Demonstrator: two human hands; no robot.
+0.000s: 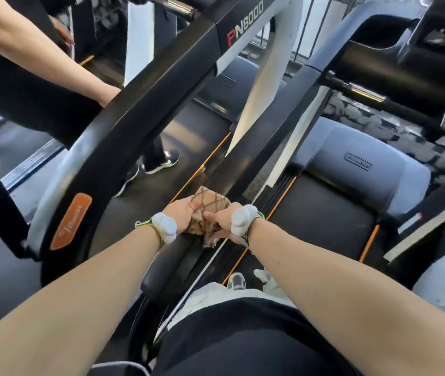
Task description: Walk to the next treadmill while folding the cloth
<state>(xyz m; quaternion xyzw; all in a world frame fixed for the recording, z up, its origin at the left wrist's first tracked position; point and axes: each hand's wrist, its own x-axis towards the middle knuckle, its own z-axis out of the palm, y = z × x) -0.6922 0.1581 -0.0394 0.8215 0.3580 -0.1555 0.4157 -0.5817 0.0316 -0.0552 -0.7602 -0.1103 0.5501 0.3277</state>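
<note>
Gym floor, two treadmills side by side, seen from above and behind the hands. Left treadmill carries a black side rail (161,85) marked "PN6000" on its far end and an orange badge (71,221) on its near left curve; right treadmill shows a black belt (321,221) with orange edge stripes and a grey motor cover (357,164) at the far end. Between the two decks, on the black handrail (243,164) running near to far, sits a folded brown cloth with a diamond pattern (210,207). Left hand (182,213) grips the cloth's left side, thumb lying on top of the fabric. Right hand (222,221) holds the cloth's right and near side, thumb on top and fingers curled under its frayed near edge. Both wrists wear white sensor units on green straps. Another person stands on the left treadmill: a bare arm (53,58) reaches down to the rail, and dark sneakers (161,162) are on that belt. Near edge of view shows a white shoe (236,280).
</note>
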